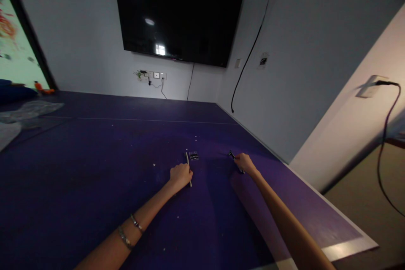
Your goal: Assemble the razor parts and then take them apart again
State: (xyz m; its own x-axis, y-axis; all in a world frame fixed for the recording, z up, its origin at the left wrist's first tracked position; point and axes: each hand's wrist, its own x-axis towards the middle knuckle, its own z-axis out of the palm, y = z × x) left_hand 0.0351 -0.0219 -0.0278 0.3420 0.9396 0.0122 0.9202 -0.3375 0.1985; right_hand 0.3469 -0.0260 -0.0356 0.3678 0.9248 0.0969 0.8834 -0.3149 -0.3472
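My left hand (pixel 181 175) is closed around a slim pale handle (pixel 187 159) with a small dark head at its far end, shaped like a razor. Just right of that head, a small flat dark piece with light markings (pixel 194 155) lies on the purple surface; its kind is too small to tell. Over to the right, my right hand (pixel 245 163) grips a thin black handle (pixel 232 155) with a short crosswise head, also razor-shaped. Its lower end sticks out below the fingers. The two hands are apart, both low over the surface.
The purple mat-like tabletop (pixel 95 168) carries several tiny white scraps. Clear plastic wrapping (pixel 31 109) and an orange object (pixel 42 88) lie at the far left. A black cable (pixel 253 46) hangs at the wall right of the television (pixel 180 12).
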